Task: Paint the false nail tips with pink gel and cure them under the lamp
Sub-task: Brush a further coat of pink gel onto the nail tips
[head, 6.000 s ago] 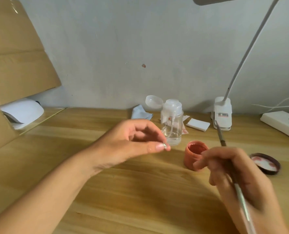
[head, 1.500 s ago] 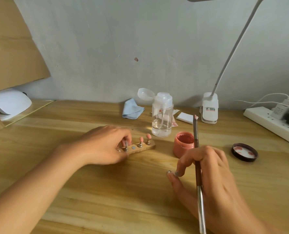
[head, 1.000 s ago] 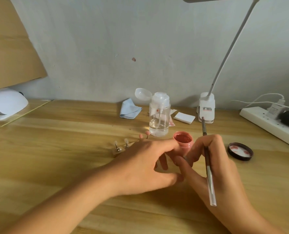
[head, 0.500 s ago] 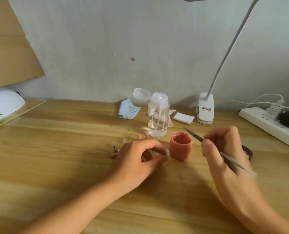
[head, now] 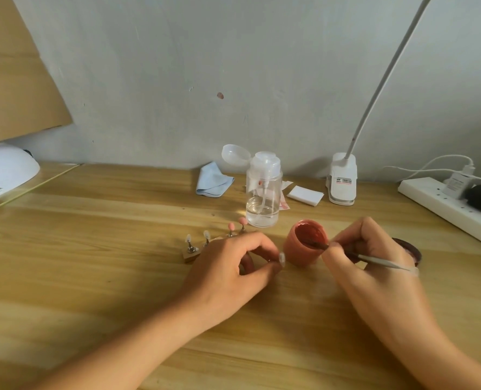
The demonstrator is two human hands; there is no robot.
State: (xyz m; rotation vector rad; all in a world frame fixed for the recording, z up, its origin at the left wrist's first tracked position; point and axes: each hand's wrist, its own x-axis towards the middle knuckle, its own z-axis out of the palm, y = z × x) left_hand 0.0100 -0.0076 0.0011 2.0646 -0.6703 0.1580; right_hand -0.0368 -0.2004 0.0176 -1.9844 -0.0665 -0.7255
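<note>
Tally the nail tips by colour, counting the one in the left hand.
Pink tips: 2, both on the stand
Clear tips: 3, two on the stand, one pinched by the left hand
Total: 5

1 head view; forward-down; close over desk (head: pixel 98 249)

Probably a home nail-art desk: wooden tabletop (head: pixel 93 249), curing lamp (head: pixel 7 167), clip-on desk light (head: pixel 342 180), power strip (head: pixel 441 206).

Small printed labels on the lamp clamp (head: pixel 342 181) and charger plug (head: pixel 455 183), both illegible
</note>
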